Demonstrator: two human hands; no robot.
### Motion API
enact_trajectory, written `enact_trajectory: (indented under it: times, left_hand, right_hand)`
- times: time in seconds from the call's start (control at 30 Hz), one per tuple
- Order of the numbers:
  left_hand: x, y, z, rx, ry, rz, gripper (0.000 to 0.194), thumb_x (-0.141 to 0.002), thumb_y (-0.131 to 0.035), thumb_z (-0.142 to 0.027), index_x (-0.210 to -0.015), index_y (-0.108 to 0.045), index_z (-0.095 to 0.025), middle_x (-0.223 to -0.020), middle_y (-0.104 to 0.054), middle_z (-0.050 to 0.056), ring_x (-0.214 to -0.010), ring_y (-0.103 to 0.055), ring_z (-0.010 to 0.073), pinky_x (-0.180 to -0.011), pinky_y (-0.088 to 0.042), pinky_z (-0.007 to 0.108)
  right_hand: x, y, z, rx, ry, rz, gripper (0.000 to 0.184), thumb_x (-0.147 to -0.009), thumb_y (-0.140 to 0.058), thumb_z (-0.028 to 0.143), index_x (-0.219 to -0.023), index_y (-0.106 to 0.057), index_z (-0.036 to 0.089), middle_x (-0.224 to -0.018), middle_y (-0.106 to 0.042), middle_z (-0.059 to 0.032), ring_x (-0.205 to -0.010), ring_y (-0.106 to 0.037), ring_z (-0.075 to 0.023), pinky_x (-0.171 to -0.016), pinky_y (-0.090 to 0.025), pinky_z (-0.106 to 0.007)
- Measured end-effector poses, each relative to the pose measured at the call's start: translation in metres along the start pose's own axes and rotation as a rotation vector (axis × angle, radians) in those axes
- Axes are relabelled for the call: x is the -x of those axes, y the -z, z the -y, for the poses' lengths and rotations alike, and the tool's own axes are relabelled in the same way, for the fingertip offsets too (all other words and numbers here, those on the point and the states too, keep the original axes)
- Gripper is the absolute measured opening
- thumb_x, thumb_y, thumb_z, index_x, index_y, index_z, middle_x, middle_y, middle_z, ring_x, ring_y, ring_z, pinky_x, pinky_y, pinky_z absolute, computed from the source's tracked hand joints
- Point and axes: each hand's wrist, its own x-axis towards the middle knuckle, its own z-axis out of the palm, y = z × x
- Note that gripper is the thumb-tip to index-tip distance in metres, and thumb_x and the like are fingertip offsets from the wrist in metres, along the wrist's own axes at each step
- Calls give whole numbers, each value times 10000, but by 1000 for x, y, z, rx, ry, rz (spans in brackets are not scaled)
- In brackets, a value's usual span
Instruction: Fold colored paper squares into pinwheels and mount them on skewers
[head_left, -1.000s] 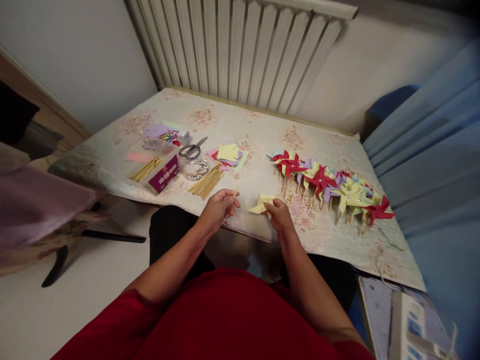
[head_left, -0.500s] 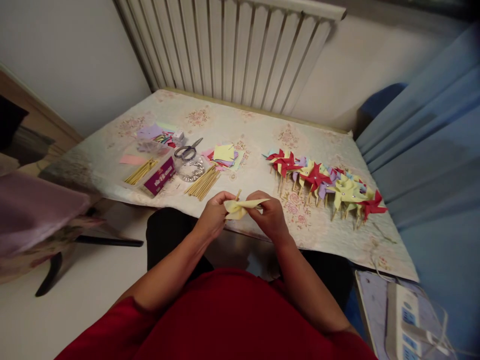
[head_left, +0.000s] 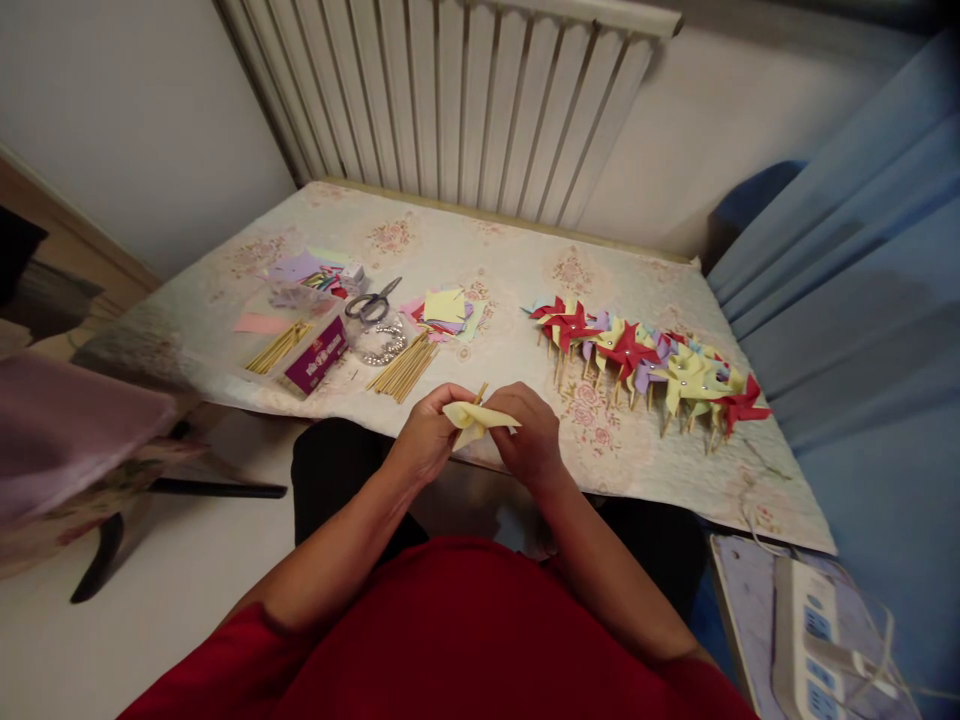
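Note:
Above the table's front edge, my left hand is closed on a yellow paper pinwheel with folded blades. A thin wooden stick pokes up behind the paper, between the two hands. My right hand is closed at the pinwheel's right side, its fingers bent behind the paper; whether it grips the paper, the stick or a small pin is hidden. Just beyond my left hand lies a bundle of wooden sticks, beside a round clear dish of metal pins.
Finished pinwheels lie in a row at the right. Paper squares, scissors and a purple-labelled box of sticks stand left of centre. A power strip with cables sits at the lower right; a radiator backs the table.
The pinwheel has turned a little and its right blade has tipped lower. My right hand has moved slightly left, with its fingers curled further behind the paper.

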Motion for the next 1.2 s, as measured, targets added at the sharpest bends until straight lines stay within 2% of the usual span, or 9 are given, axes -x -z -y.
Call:
enact_trajectory:
  times: [0.37,0.9,1.2]
  left_hand:
    - [4,2,-1,-34,-26,34,235,-606,-765,-212,-788,-624,-165,-658,-586,-31,-598,-516,95,-594,-392,216]
    - [4,5,1,-113,-44,43,158,-648,-705,-210,-782,-629,-175,-642,-557,-21,-589,-491,108,-556,-348,223]
    - [4,4,1,-126,-39,37,180,-647,-723,-240,-772,-614,-171,-620,-550,-32,-544,-440,91,-537,-316,220]
  right_hand:
    - [2,2,1,62,61,-65,72,-925,-538,242,-911,-608,233,-838,-638,-52,-791,-578,-190,-704,-452,-349]
    - [3,4,3,75,42,-47,81,-924,-527,241,-910,-607,241,-841,-641,-50,-788,-580,-193,-708,-445,-353]
    - [4,3,1,82,36,-35,80,-921,-526,233,-905,-605,234,-843,-642,-55,-793,-574,-194,-719,-444,-360]
